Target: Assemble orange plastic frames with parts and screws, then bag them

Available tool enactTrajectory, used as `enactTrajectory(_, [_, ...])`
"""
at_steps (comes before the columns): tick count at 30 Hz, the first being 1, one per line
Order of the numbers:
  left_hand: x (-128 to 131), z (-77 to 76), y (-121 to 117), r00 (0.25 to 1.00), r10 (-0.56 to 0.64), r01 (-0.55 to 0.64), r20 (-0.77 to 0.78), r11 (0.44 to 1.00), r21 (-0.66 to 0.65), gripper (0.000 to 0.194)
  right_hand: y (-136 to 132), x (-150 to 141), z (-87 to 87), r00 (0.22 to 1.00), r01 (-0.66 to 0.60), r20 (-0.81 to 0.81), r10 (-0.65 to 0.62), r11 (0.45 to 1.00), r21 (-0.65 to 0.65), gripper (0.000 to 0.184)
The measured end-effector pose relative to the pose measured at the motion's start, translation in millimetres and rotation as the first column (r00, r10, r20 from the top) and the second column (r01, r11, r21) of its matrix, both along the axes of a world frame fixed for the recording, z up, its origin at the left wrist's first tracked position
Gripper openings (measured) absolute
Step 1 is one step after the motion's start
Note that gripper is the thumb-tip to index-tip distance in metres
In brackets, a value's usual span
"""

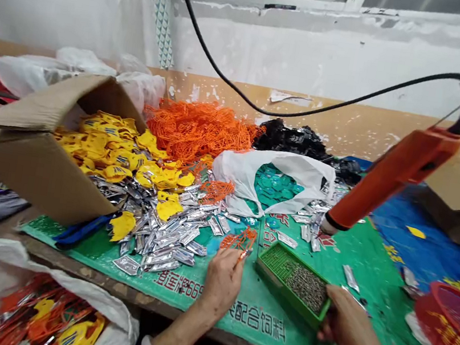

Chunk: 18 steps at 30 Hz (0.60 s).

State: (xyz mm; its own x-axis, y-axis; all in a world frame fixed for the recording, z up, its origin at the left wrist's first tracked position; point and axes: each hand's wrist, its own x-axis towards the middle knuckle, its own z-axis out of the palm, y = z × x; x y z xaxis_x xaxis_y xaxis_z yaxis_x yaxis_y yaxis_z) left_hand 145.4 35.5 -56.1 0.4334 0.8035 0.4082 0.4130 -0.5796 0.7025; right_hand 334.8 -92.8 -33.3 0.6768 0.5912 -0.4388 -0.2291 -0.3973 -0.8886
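My left hand (222, 284) is closed, its fingertips pinched at an orange openwork plastic piece (241, 237) just above the bench. With my right hand (346, 322) I grip the near right end of a long green plastic tray (272, 280), which sits tilted over the green sheet. Small grey metal parts, screw-like, lie heaped in the tray's right half (307, 286), while its gridded left half (279, 260) shows bare. Left of my left hand spreads a pile of flat silver pieces (167, 244). An orange power screwdriver (388, 179) hangs tip down beyond the tray.
A tipped cardboard box (39, 173) spills yellow plastic pieces (109, 143). Behind are an orange heap (201, 131) and a white bag (235, 167) of teal discs (275, 188). A red basket (446, 331) stands right; a white sack (118, 308) hangs below the bench at left.
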Motion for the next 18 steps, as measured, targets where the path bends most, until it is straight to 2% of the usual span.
enactTrajectory(4, [-11, 6.4, -6, 0.996, -0.014, 0.018, 0.085, 0.999, -0.049, 0.026, -13, -22, -0.8, 0.975, 0.113, -0.195, -0.105, 0.993, 0.031, 0.028])
enactTrajectory(8, [-26, 9.4, -6, 0.984, -0.048, 0.066, 0.172, 0.992, -0.105, 0.024, -20, -48, 4.8, 0.951, 0.135, -0.288, -0.109, 0.988, 0.073, 0.033])
enactTrajectory(13, [-43, 12.2, -12, 0.976, 0.002, 0.032, 0.219, 0.988, -0.152, 0.02, -22, -59, 5.5, 0.948, -0.089, -0.309, 0.077, 0.996, -0.026, 0.029])
enactTrajectory(18, [-54, 23.5, -27, 0.977, -0.041, 0.076, 0.208, 0.984, -0.164, 0.022, -18, -55, -1.6, 0.954, -0.227, -0.228, 0.195, 0.966, -0.123, 0.024])
